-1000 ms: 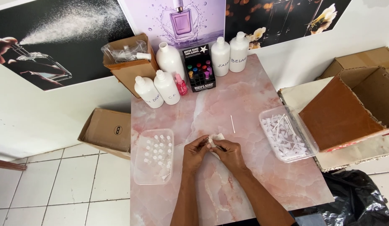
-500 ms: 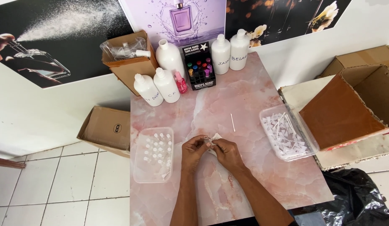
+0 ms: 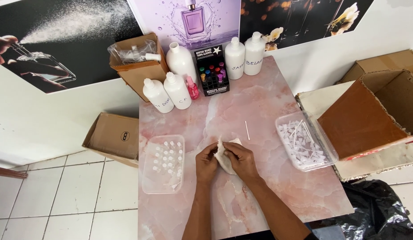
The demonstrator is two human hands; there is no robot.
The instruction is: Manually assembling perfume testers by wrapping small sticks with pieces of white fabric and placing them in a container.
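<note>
Both hands met at the middle of the pink marble-patterned tabletop (image 3: 260,93), working a small crumpled white cloth or tissue (image 3: 225,156) between them. The left hand (image 3: 206,166) pinched the wad's left edge with thumb and fingers curled in, while the right hand (image 3: 242,161) lay over its right side, fingers bent and pressed onto it; whether anything else sat inside the wad could not be told. The white wad rested just above the tabletop's centre, held between the 2 hands. Just left of the left hand stood a clear rectangular plastic tub (image 3: 148,178) holding rows of small white-capped vials. A thin white stick (image 3: 247,130) lay alone on the marble a little beyond the right hand. Further right, at the table's edge, a second clear plastic tray (image 3: 327,146) was filled with a loose heap of small white plastic sprayer parts. Along the far edge stood 5 white plastic bottles: 2 squat ones (image 3: 167,92) at the left with a taller one behind, and 2 (image 3: 244,55) at the right, flanking a black display box (image 3: 212,69) of coloured vials and a small pink bottle (image 3: 192,87). An open brown cardboard box (image 3: 140,66) with clear bags sat at the far left corner, another (image 3: 113,135) lay on the tiled floor, and a large open carton (image 3: 371,111) stood well to the right.
</note>
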